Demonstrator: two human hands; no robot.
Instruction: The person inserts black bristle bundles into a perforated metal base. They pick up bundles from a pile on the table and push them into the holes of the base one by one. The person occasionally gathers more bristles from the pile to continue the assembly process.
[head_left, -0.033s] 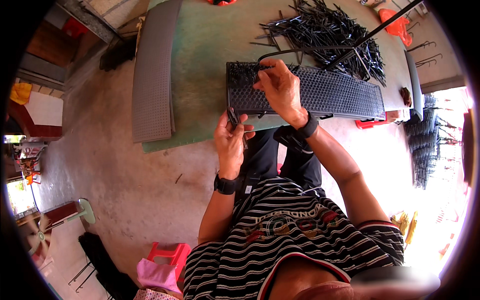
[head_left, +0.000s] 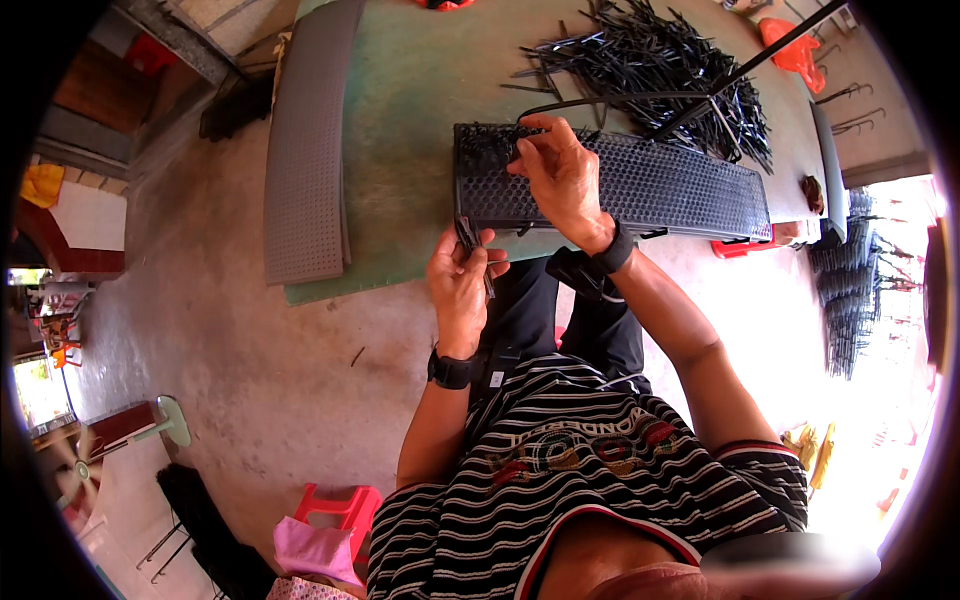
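My left hand (head_left: 458, 300) is closed around a small bundle of thin black strips (head_left: 467, 234), just off the near left corner of a long black tray. This tray (head_left: 690, 188) is full of round holes and lies along the table's near edge. Over its left part is my right hand (head_left: 568, 190), thumb and fingers pinched together; whatever sits between the fingertips is too small to make out. Short black pieces (head_left: 484, 145) stick up from the holes at the tray's far left, beside my right fingertips.
Behind the tray, a big heap of black strips (head_left: 665, 60) covers part of the green table (head_left: 400, 120). A black rod (head_left: 760, 62) slants across the heap. Grey perforated sheets (head_left: 308, 150) lie along the table's left edge. A red stool (head_left: 345, 510) stands on the floor at lower left.
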